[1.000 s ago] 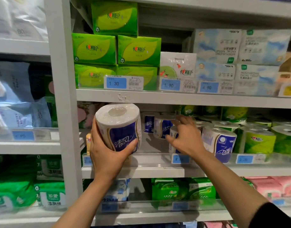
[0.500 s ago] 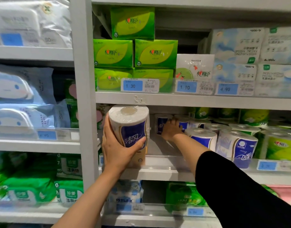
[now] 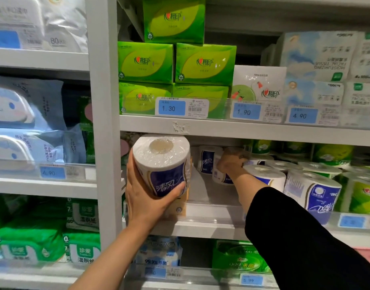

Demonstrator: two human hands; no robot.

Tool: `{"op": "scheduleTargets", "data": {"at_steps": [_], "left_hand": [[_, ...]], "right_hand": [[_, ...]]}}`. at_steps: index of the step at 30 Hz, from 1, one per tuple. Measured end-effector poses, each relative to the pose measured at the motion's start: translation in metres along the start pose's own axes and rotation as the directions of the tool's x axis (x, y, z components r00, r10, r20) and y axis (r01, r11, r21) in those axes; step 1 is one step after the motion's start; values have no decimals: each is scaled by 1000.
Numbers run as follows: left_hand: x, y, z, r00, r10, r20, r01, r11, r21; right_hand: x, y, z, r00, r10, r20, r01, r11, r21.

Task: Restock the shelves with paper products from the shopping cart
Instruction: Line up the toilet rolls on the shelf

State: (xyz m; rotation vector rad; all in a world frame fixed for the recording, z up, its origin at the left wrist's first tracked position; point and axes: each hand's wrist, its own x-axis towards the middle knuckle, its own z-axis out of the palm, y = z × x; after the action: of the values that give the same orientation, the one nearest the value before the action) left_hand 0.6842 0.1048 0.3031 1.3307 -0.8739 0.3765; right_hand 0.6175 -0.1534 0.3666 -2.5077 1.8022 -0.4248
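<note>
At frame centre, the left hand (image 3: 146, 197) gripped a wrapped roll (image 3: 162, 164); the right hand (image 3: 232, 162) grasped a shelf roll (image 3: 220, 174) further back.

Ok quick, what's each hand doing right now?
Left hand: holding a wrapped toilet roll.
Right hand: fingers curled on a roll at the shelf back.

Even, soft store light is falling from above on the shelves.

Glare is glinting on the green tissue packs (image 3: 205, 63) at 12 o'clock; shadow is pooling behind the rolls under the shelf board (image 3: 253, 130). Edges at 3 and 9 o'clock are bending and blurring; price tags (image 3: 172, 108) are staying readable centrally.
</note>
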Motion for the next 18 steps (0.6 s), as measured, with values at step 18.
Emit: {"op": "scheduleTargets", "data": {"at_steps": [18], "left_hand": [[-1, 0, 4, 1000, -16, -4, 16, 1000, -5]], "right_hand": [[-32, 10, -16, 932, -341, -125, 359, 919, 163]]}}
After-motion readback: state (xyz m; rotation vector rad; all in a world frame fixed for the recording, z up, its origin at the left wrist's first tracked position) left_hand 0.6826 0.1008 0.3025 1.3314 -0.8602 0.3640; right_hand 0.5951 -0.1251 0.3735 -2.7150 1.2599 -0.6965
